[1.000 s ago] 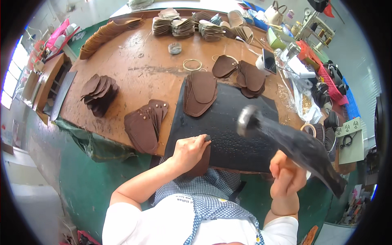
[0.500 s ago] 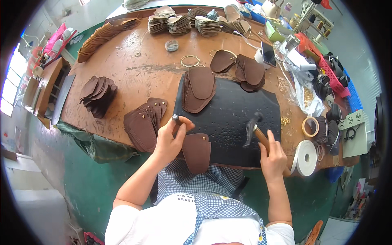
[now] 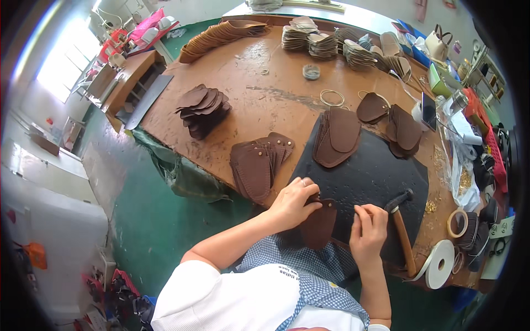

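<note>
At the near edge of the black mat point(image 3: 364, 179), my left hand point(image 3: 293, 204) grips the upper corner of a brown leather piece point(image 3: 319, 227), thumb and fingers closed on it. A small brass-coloured stud point(image 3: 330, 204) shows near that piece's top edge. My right hand point(image 3: 369, 229) is just right of it, thumb and fingertips pinched together; whatever they may hold is too small to make out. A hammer point(image 3: 403, 234) with a dark head and wooden handle lies on the mat beyond my right hand, out of its grasp.
Studded leather pieces point(image 3: 254, 168) fan out left of the mat. More brown pieces point(image 3: 338, 135) lie stacked on its far part, with another pile point(image 3: 203, 110) at far left. Loose brass bits point(image 3: 430, 207), a tape roll point(image 3: 457, 223) and a white roll point(image 3: 440, 265) line the right side.
The hammer has left my right hand and lies on the mat. My left hand has moved from holding a small dark metal tool to the leather piece. The whole view has shifted left.
</note>
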A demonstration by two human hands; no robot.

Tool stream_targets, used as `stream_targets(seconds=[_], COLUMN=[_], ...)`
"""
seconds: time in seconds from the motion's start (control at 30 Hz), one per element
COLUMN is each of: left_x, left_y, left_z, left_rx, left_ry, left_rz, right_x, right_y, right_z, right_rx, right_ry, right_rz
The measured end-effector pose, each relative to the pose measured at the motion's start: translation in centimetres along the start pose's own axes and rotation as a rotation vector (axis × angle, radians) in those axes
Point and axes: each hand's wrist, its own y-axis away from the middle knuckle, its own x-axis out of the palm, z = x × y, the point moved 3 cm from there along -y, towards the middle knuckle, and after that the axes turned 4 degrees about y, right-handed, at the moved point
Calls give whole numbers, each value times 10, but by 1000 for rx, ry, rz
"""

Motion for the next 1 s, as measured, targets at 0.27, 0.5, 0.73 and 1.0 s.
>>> stream_targets(seconds=[0.27, 0.5, 0.73, 1.0], left_x=[-125, -162, -125, -111], left_y=[1, 15, 45, 24], left_z=[38, 104, 104, 130], left_rx=[-315, -350, -696, -594], left_ry=[29, -520, -334, -23], left_rz=[-175, -334, -299, -430], right_x=[20, 66, 143, 209], right_y=[-16, -53, -99, -118], right_z=[15, 51, 71, 75], right_rx=[32, 573, 990, 619], right_ry=[-169, -1184, -1365, -875], right_rz=[37, 619, 739, 725])
